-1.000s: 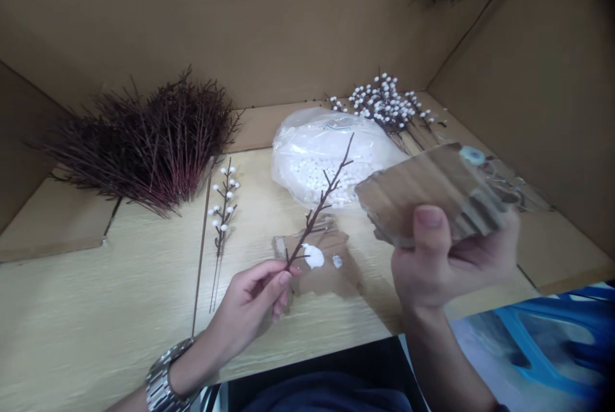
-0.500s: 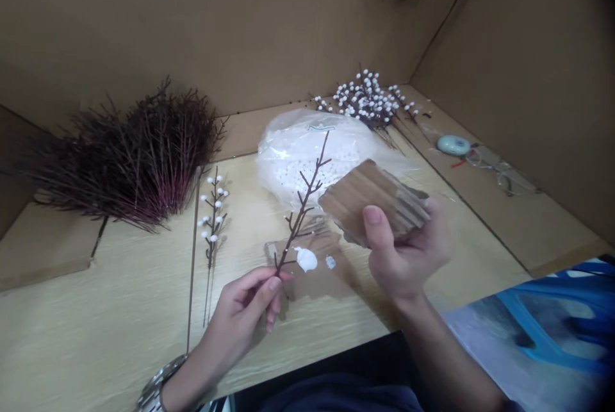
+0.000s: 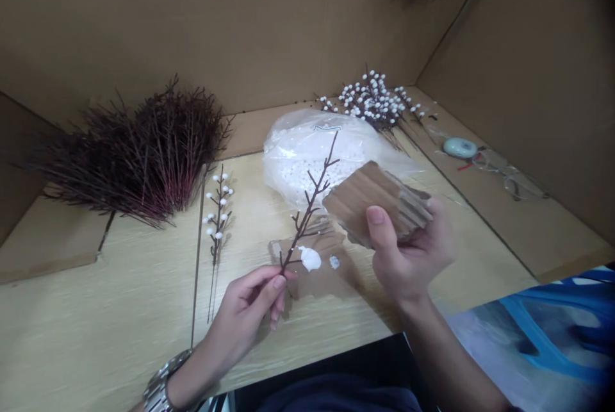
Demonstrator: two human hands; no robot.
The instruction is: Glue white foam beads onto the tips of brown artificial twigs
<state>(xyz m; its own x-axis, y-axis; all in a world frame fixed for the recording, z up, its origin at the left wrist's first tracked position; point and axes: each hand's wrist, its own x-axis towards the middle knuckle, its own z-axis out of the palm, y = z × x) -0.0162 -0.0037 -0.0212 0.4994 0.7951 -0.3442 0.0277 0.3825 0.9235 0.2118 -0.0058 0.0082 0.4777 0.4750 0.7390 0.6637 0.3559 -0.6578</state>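
Observation:
My left hand (image 3: 259, 296) pinches the lower end of a bare brown twig (image 3: 312, 197), which slants up to the right. In my right hand (image 3: 408, 255) is a torn piece of corrugated cardboard (image 3: 368, 197), thumb on its face. Below the twig, a flat cardboard sheet (image 3: 321, 284) on the table carries a white blob (image 3: 310, 259) and a smaller white smear (image 3: 334, 262). Behind them sits a clear plastic bag (image 3: 307, 162) of small white balls. A twig with white berries (image 3: 218, 216) lies left of my left hand.
A big heap of dark bare twigs (image 3: 158, 149) lies at the left. Berry-tipped twigs (image 3: 372, 101) are piled at the back. Further right are a pale green oval object (image 3: 460, 147) and glasses (image 3: 509, 178). Cardboard walls (image 3: 269, 27) stand behind and beside the table (image 3: 144, 309).
The whole view has shifted slightly, so things appear a little further right. Both hands keep hold of the same things, with no clear change in their pose.

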